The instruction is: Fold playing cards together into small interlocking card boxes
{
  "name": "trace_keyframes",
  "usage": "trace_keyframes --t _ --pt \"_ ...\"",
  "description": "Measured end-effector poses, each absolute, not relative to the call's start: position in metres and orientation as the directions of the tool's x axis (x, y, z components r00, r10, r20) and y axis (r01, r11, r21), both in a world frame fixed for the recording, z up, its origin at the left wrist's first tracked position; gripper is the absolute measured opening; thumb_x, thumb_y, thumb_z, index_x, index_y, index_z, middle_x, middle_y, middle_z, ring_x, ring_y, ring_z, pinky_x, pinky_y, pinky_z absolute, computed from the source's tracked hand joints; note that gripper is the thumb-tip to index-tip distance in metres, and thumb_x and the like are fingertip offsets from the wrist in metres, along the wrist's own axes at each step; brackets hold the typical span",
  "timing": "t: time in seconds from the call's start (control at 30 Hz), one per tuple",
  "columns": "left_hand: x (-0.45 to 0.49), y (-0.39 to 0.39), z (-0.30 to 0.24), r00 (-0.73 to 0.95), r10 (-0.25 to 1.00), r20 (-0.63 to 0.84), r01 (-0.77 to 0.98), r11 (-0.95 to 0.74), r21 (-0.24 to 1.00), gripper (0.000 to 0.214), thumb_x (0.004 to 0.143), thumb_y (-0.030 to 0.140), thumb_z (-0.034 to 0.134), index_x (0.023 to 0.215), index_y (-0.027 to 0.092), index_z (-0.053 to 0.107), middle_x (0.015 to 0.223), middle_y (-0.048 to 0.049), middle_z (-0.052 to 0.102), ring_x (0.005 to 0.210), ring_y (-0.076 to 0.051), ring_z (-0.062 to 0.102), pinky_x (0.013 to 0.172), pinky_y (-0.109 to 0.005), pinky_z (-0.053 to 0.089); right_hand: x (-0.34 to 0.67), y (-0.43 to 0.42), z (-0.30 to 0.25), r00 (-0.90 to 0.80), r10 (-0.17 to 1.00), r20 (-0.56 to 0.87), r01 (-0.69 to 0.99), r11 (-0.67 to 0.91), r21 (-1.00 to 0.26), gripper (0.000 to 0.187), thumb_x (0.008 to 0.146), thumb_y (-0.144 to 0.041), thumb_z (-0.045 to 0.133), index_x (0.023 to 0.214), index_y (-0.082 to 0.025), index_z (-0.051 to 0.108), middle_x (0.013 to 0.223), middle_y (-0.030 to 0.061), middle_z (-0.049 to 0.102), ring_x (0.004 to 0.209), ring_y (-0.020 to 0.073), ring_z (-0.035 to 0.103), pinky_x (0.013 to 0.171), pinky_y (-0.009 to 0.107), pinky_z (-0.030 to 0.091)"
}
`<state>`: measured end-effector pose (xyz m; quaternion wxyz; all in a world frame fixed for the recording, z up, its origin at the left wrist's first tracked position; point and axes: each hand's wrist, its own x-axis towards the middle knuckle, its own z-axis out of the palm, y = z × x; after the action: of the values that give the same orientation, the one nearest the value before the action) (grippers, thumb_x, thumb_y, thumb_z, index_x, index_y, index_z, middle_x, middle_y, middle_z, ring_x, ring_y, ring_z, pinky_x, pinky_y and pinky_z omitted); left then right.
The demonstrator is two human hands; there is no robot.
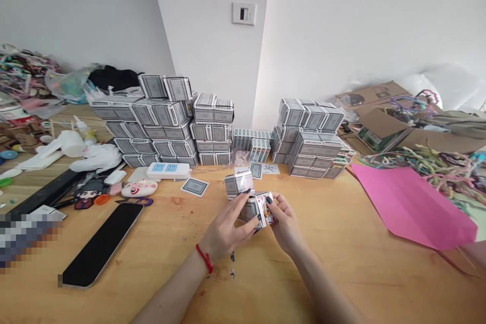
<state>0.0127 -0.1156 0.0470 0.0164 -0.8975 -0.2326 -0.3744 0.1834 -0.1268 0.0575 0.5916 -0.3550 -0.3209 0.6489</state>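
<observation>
Near the middle of the table, a block folded from playing cards (248,208) is between my two hands. My left hand (226,228), with a red string bracelet on its wrist, grips the block from the left, thumb and fingers on its faces. On the other side, my right hand (285,220) pinches a face card (265,207) against the block's right end. Just behind stands another patterned card block (238,182), close to my left fingertips. A loose card (195,187) lies face down to the left. Parts of the held block are hidden by my fingers.
Stacked card blocks (167,131) rise at the back left, and more card blocks (317,149) stand at the back right. Small card boxes (252,139) sit between. A power strip (169,170) and phone (104,243) lie left; pink paper (413,207) lies right.
</observation>
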Motion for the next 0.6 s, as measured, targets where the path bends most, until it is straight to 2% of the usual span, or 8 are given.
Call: trace_keyframes --t 0.17,0.33,0.6 --pt "0.011 -0.115 0.049 0.616 0.417 0.668 0.431 -0.889 0.156 0.040 0.076 0.008 0.051 0.112 0.024 0.046 0.144 -0.0081 0.009 0.127 -0.031 0.023 0.097 -0.047 0.037 0.182 -0.129 0.059 -0.053 0.999 -0.009 -0.453 -0.032 -0.891 0.028 0.071 -0.034 0.064 0.091 -0.022 0.048 0.077 0.0004 0.062 0.061 0.0117 0.054 0.055 0.022 0.041" --pt "0.009 -0.114 0.047 0.609 0.425 0.669 0.425 -0.888 0.177 0.042 0.076 0.006 0.050 0.113 0.024 0.046 0.142 -0.0090 0.015 0.128 -0.030 0.022 0.097 -0.048 0.037 0.186 -0.130 0.066 -0.198 0.979 0.048 -0.440 -0.045 -0.897 0.038 0.067 -0.030 0.068 0.098 -0.021 0.049 0.091 0.0034 0.060 0.079 0.0153 0.055 0.070 0.025 0.042" --pt "0.012 -0.115 0.042 0.545 0.435 0.717 0.389 -0.889 0.243 0.044 0.076 0.007 0.052 0.115 0.024 0.043 0.138 -0.0097 0.025 0.127 -0.028 0.025 0.095 -0.049 0.037 0.189 -0.128 0.069 -0.252 0.968 0.016 -0.476 -0.110 -0.872 0.040 0.062 -0.029 0.071 0.095 -0.022 0.050 0.088 0.0029 0.060 0.077 0.0162 0.055 0.069 0.027 0.042"
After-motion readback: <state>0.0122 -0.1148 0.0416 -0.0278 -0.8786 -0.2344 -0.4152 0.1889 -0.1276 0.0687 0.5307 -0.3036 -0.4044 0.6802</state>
